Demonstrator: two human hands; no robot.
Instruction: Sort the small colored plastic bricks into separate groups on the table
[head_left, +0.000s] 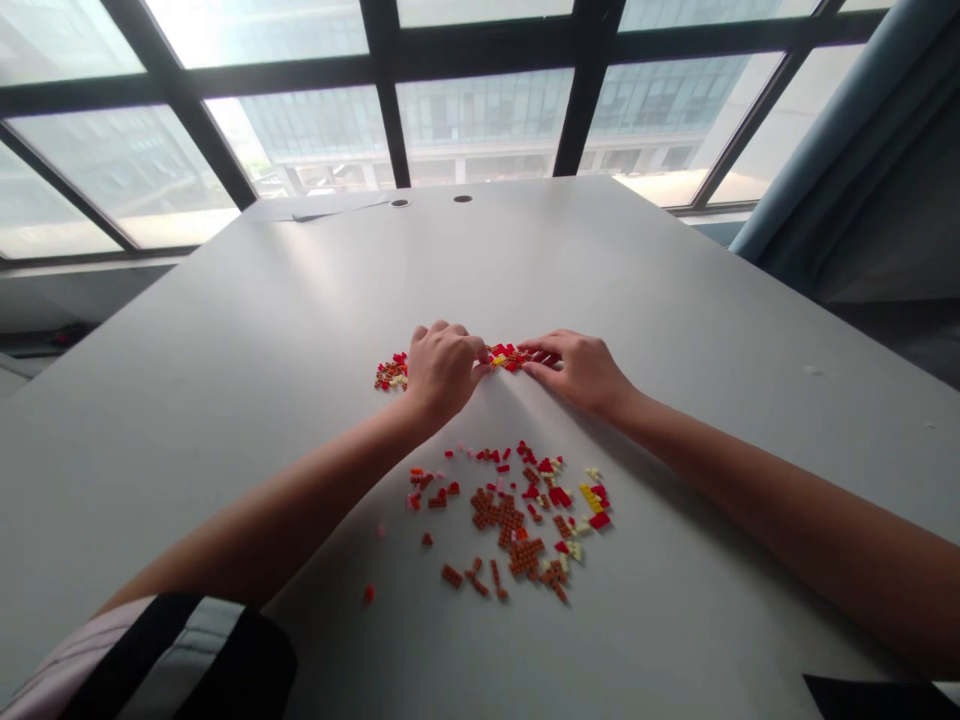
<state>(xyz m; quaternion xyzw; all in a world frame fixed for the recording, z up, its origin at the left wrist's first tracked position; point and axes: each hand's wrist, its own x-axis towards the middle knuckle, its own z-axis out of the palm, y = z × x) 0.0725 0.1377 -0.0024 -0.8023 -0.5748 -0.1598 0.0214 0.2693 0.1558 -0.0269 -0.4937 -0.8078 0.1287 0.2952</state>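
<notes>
My left hand (444,370) is over the far part of the table, its fingers curled and its thumb near the index fingertip. Whatever may be in that pinch is too small to make out. Facing it, my right hand (581,368) has its thumb and fingers apart, with the tips at the edge of a small heap of red, brown and yellow toy building bricks (507,356). That heap lies between both hands. A second brick heap (391,373), red, orange-brown and cream, is partly hidden behind my left hand.
Nearer to me, many loose bricks (498,512) in brown, red, pink, cream and yellow are scattered on the white table (300,300). A flat sheet (330,206) lies at the back left, near two round holes. Windows stand beyond; a blue curtain (832,150) hangs at right.
</notes>
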